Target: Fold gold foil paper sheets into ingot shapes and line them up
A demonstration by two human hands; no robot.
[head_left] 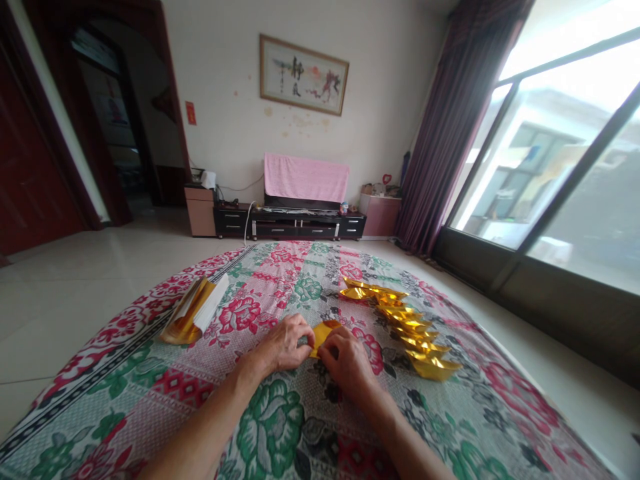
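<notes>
Gold paper point(324, 331): while it is pinched from either side, it sits between the two hands, just over the floral cloth point(270, 427).
Left hand point(287, 343): thumb and fingertips gripping the paper's left edge.
Right hand point(347, 357): curled, gripping the paper's right side.
Folded gold pieces point(434, 367): lined up on the cloth, right of the right hand.
Paper stack point(205, 307): white and gold, left of the left hand, well apart.
</notes>
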